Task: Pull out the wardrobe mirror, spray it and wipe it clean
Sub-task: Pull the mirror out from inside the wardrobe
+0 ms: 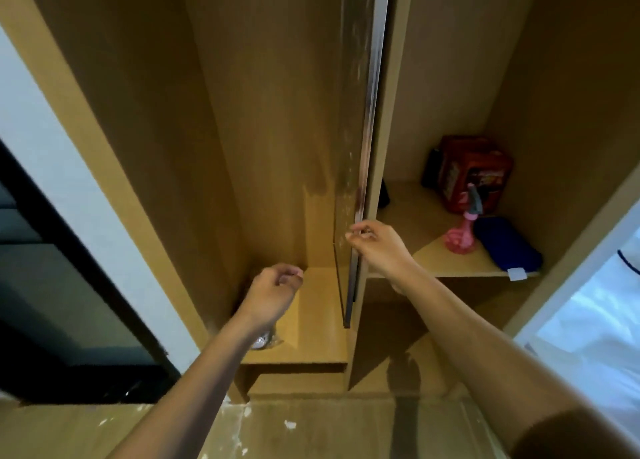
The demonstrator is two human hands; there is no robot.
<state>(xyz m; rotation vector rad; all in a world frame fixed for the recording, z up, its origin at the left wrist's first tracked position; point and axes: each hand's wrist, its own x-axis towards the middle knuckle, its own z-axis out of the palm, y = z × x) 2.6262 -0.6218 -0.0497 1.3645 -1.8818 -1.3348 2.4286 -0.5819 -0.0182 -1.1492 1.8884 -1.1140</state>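
Observation:
The wardrobe mirror [350, 140] stands edge-on in the middle of the wooden wardrobe, a narrow strip with a metal frame edge [370, 112] and dusty specks on its glass. My right hand [379, 247] pinches the lower part of that frame edge with curled fingers. My left hand [273, 294] hovers in the left compartment above the low shelf, fingers loosely curled and holding nothing. A pink spray bottle [462, 230] stands on the right compartment's shelf, and a blue cloth [507, 245] lies next to it.
A red box [474, 171] with a dark item beside it sits at the back of the right shelf [408, 216]. A shiny small object [265, 339] lies on the left shelf under my left wrist. A dark window is at far left, a bed at far right.

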